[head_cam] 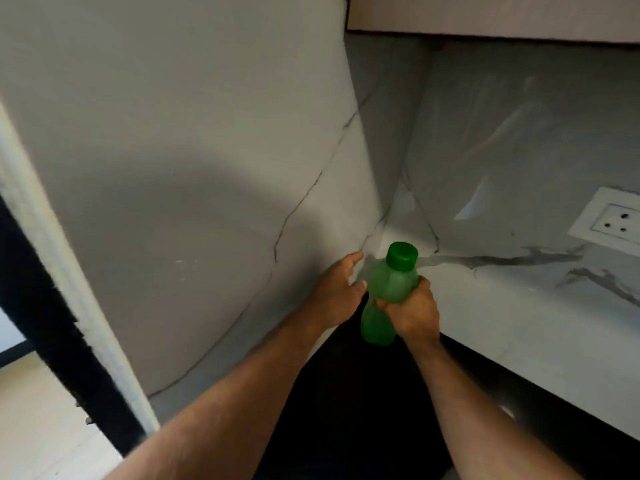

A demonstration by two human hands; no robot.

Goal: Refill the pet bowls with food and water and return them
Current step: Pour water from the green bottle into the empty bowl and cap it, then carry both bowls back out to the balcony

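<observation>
A translucent green bottle (384,296) with a darker green screw cap (401,255) is held upright in front of me, near the inner corner of a marble counter (519,306). My right hand (414,311) grips the bottle around its middle from the right. My left hand (337,291) hovers just left of the bottle with fingers relaxed and spread, holding nothing. No pet bowls are in view.
Grey marble wall panels (207,168) rise at the left and back. A white wall socket (613,220) sits at the right above the counter. An upper cabinet (485,15) hangs overhead. A dark gap (346,393) lies below my arms, and pale floor (34,410) shows at the lower left.
</observation>
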